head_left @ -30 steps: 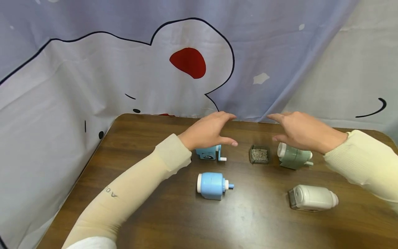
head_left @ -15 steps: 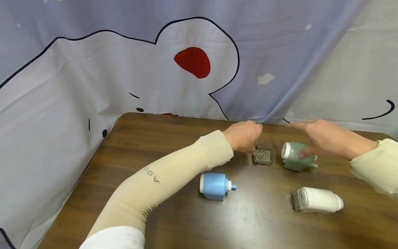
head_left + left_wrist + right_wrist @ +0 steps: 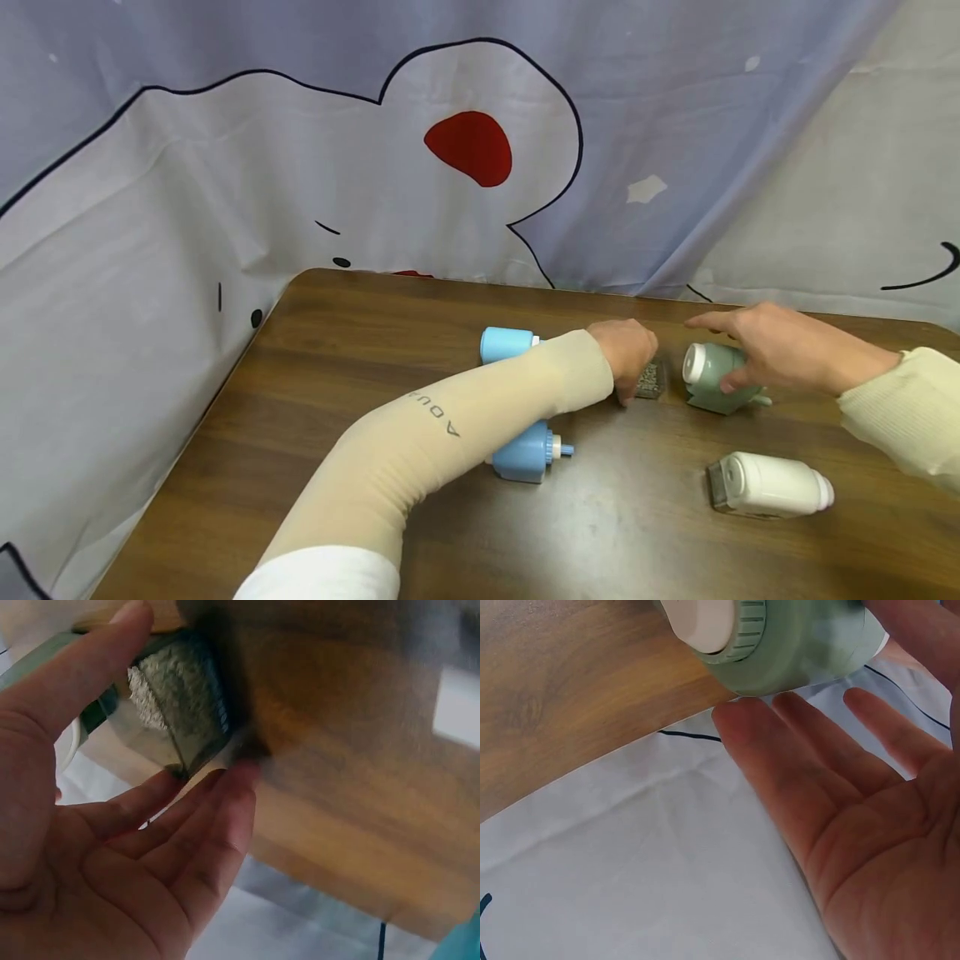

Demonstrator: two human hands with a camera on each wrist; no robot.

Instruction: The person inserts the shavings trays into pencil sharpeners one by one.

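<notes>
My left hand [image 3: 626, 352] reaches down over a small clear box of pencil shavings [image 3: 650, 380], partly hiding it. In the left wrist view, its thumb and nearly straight fingers spread on either side of the shavings box [image 3: 176, 697], fingertips at its lower edge; whether the thumb touches it I cannot tell. Over the green pencil sharpener [image 3: 716, 377] is my right hand [image 3: 787, 346], fingers extended. In the right wrist view the fingers [image 3: 780, 757] lie alongside the green sharpener [image 3: 802, 645] without curling round it; contact is unclear.
A light blue sharpener [image 3: 506, 343] and a blue one [image 3: 521, 454] are partly hidden by the left sleeve. A white sharpener [image 3: 776, 485] lies at the right front of the wooden table [image 3: 360, 350]. A printed curtain [image 3: 300, 167] hangs behind its far edge.
My left hand has moved right and down from above the light blue sharpener to the shavings box. The right hand has shifted right and lowered over the green sharpener. The view has turned slightly.
</notes>
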